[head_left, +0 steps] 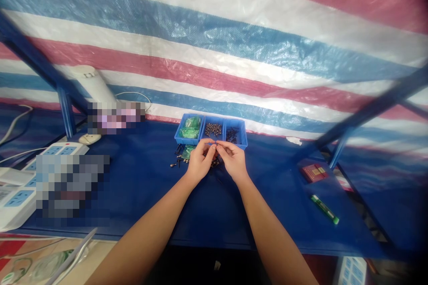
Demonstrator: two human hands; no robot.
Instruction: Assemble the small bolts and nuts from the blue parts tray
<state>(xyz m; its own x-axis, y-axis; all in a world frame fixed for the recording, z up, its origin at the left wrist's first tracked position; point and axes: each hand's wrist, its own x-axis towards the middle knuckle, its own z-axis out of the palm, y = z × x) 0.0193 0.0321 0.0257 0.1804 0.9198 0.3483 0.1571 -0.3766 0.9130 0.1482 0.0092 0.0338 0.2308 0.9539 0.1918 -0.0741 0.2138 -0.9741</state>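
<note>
My left hand (201, 159) and my right hand (232, 160) meet at the fingertips just in front of a blue three-part bin (187, 140). Thumbs and forefingers of both are pinched together; whatever lies between them is too small to make out. Green packets (190, 132) fill the bin's left compartment. Small brassy metal parts (213, 130) lie in the middle one, and black screw-like pieces (232, 135) in the right one. Beside my left hand are another green packet (187, 152) and loose small parts (173, 164). More loose pieces lie partly hidden beneath my hands.
A white power strip (20, 200) and a blurred-out object (72, 187) lie at the left. On the right are a dark red box (313, 172) and a green tube (325, 209). Blue metal struts (67, 111) stand before a striped sheet (214, 71) behind the blue table (133, 205).
</note>
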